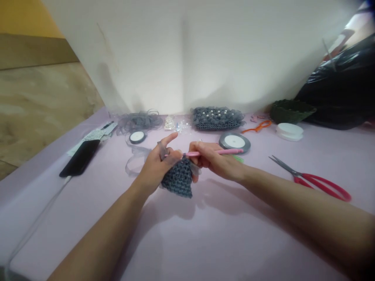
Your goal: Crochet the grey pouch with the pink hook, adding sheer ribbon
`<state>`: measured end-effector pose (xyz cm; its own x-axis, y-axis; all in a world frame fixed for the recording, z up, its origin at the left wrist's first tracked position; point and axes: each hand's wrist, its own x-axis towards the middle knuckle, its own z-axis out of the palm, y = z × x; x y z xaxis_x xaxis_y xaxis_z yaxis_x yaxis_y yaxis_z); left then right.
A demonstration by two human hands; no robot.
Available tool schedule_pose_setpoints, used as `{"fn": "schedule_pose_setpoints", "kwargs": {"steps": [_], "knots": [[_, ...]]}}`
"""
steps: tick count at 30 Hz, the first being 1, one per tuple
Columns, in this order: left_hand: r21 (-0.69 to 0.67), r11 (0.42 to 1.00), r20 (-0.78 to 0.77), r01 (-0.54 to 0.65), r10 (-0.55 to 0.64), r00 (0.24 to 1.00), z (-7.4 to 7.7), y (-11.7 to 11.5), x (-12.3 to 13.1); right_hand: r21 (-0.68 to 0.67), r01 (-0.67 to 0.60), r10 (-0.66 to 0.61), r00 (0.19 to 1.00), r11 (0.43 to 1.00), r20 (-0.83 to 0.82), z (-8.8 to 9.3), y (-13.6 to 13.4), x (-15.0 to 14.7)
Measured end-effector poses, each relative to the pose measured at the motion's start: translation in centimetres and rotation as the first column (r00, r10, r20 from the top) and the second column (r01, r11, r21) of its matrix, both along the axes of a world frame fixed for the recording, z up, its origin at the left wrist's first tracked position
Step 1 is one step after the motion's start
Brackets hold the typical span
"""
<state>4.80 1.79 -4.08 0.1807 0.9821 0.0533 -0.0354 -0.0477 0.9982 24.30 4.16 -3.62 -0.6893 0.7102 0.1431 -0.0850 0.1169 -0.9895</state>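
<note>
Between my hands hangs a dark grey-blue crocheted piece point(179, 178), its lower edge just above the tabletop. My left hand point(158, 162) is closed on the piece's upper left side, index finger raised, with a sheer grey ribbon point(161, 150) looped over the fingers. The ribbon trails left onto the table. A pink crochet hook point(218, 152) is pinched in my right hand point(212, 158), its tip at the top edge of the crocheted piece. The hook's tip is partly hidden by ribbon and fingers.
Red-handled scissors point(310, 178) lie right; a phone point(80, 158) with a cable lies left. Behind my hands are a ribbon spool point(234, 142), a smaller spool point(137, 136), a beaded crocheted pouch point(217, 119), loose ribbon point(139, 121), white beads point(170, 123) and white spools point(289, 132).
</note>
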Motion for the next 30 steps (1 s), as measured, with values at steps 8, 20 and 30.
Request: {"fn": "schedule_pose_setpoints", "kwargs": {"steps": [8, 20, 30], "knots": [[-0.151, 0.984, 0.238, 0.094, -0.056, 0.97, 0.5, -0.3, 0.1, -0.022, 0.021, -0.024, 0.992, 1.0, -0.123, -1.7, 0.5, -0.4], [-0.088, 0.962, 0.332, 0.258, -0.216, 0.918, 1.0, -0.6, 0.3, 0.004, 0.068, -0.067, 0.992, 0.998, -0.11, -2.1, 0.8, -0.3], [-0.104, 0.972, 0.277, 0.209, -0.173, 0.945, 0.6, -0.4, 0.1, 0.024, 0.141, -0.138, 0.986, 0.99, -0.095, -2.0, 0.7, -0.5]]}}
